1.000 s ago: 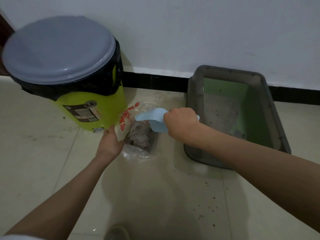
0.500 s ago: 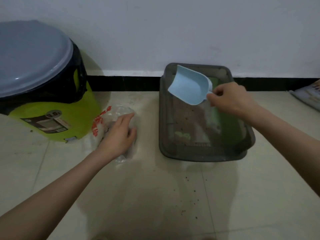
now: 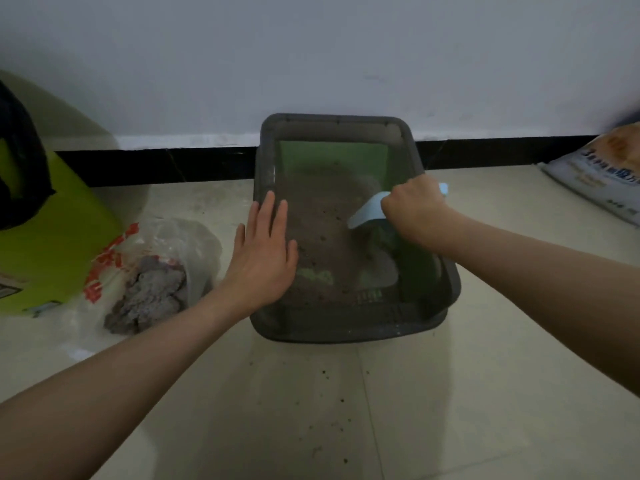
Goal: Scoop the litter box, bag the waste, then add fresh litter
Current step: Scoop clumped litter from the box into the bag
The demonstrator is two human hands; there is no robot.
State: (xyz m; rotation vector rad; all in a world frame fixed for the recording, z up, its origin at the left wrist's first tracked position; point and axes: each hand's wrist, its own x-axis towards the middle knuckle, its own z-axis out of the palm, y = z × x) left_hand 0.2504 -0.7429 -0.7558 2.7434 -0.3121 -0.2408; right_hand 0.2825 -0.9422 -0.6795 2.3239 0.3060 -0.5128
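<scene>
A dark grey litter box (image 3: 346,327) with a green floor stands against the wall, a thin layer of brown litter inside. My right hand (image 3: 414,211) grips the handle of a light blue scoop (image 3: 367,213), whose mouth points down into the box at its right side. My left hand (image 3: 265,252) lies flat with straight fingers over the box's left rim. To the left on the floor sits a clear plastic bag (image 3: 194,244) with red print, holding grey clumps of waste (image 3: 147,294).
A lime-green bin (image 3: 52,237) with a black liner stands at the far left. A printed sack of litter (image 3: 599,174) leans at the right by the wall. Litter grains are scattered on the tiled floor (image 3: 346,410) in front of the box.
My left hand left the bag and moved right onto the box's left rim. My right hand lowered the scoop from above the box down into it. The view shifted right.
</scene>
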